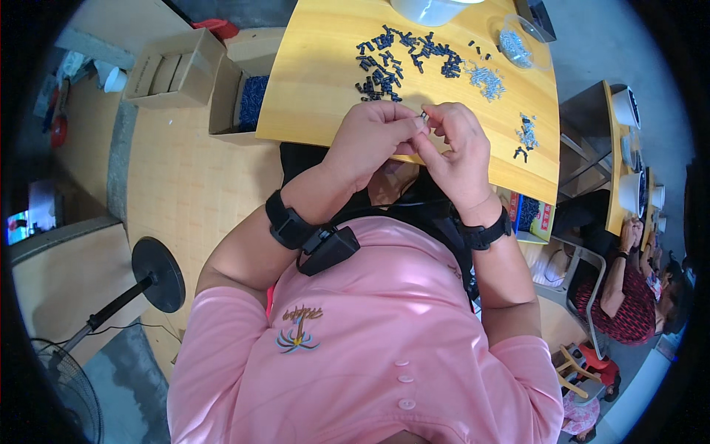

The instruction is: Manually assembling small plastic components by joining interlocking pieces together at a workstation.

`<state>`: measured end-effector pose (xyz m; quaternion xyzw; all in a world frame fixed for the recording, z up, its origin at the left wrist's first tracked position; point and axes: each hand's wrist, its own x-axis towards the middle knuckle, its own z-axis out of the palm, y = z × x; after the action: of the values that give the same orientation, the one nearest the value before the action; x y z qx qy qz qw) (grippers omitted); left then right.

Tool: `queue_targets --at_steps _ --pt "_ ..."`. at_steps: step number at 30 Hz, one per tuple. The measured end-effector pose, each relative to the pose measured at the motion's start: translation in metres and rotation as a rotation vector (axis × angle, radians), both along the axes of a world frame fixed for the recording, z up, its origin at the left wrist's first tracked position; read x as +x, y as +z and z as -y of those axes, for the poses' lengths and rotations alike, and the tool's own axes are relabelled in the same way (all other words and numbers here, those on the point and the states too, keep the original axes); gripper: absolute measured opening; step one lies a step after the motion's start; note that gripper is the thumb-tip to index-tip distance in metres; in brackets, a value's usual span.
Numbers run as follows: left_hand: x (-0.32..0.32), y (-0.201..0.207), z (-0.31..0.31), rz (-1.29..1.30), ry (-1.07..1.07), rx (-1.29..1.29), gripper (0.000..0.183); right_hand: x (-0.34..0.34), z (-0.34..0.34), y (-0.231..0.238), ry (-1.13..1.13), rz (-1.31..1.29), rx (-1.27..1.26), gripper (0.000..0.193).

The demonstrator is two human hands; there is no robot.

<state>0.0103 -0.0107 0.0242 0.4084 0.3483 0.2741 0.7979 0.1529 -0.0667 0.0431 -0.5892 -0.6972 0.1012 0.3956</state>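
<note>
My left hand (373,137) and my right hand (460,144) meet over the near edge of the yellow table (310,66). Between their fingertips is a small black-and-silver part (424,116), which both pinch; the fingers cover most of it, so its exact kind is unclear. Just beyond my hands lie many small black parts (381,74), loosely heaped. To their right is a scatter of small silver pieces (486,81). A smaller group of silver and black pieces (526,135) lies right of my right hand.
A clear round dish (515,48) of silver pieces and a white tub (429,10) stand at the table's far side. Left of the table are cardboard boxes (177,70), one holding dark parts. A fan (70,388) stands lower left. Another person (621,303) sits at the right.
</note>
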Motion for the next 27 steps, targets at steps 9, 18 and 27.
queue_targets --at_steps 9,18,27 --pt "0.002 0.008 0.010 -0.003 -0.041 0.011 0.017 0.009 0.007 -0.006 0.040 -0.033 0.149 0.023" --pt "0.002 -0.006 0.021 -0.078 -0.109 0.026 0.022 0.008 0.023 -0.023 0.037 -0.154 0.076 0.023" --pt "-0.009 -0.020 0.040 -0.207 0.002 -0.258 0.015 0.003 0.031 -0.033 0.224 -0.008 -0.133 0.023"
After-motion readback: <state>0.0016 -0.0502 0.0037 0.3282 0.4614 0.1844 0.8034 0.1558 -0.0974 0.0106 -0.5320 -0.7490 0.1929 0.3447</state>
